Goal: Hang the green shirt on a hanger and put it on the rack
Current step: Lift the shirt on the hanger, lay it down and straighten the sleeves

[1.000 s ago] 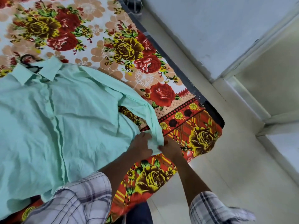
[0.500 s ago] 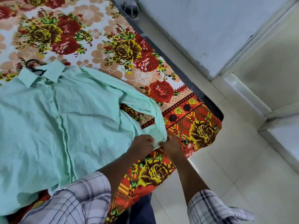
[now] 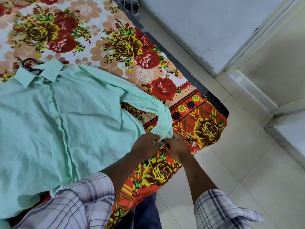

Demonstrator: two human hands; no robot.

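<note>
Green shirt [image 3: 66, 121] is spread on the bed [image 3: 203, 123] with the hanger [image 3: 30, 67] seen at its collar on the far left, while its cuff [image 3: 165, 128] is pinched between left hand [image 3: 145, 144] and right hand [image 3: 177, 145], seemingly being fastened; lifting by the hanger is called for next.

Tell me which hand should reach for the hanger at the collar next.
Left, probably. Both the left hand and right hand pinch the cuff of the green shirt, but the hanger at the collar lies on the left hand's side.
</note>
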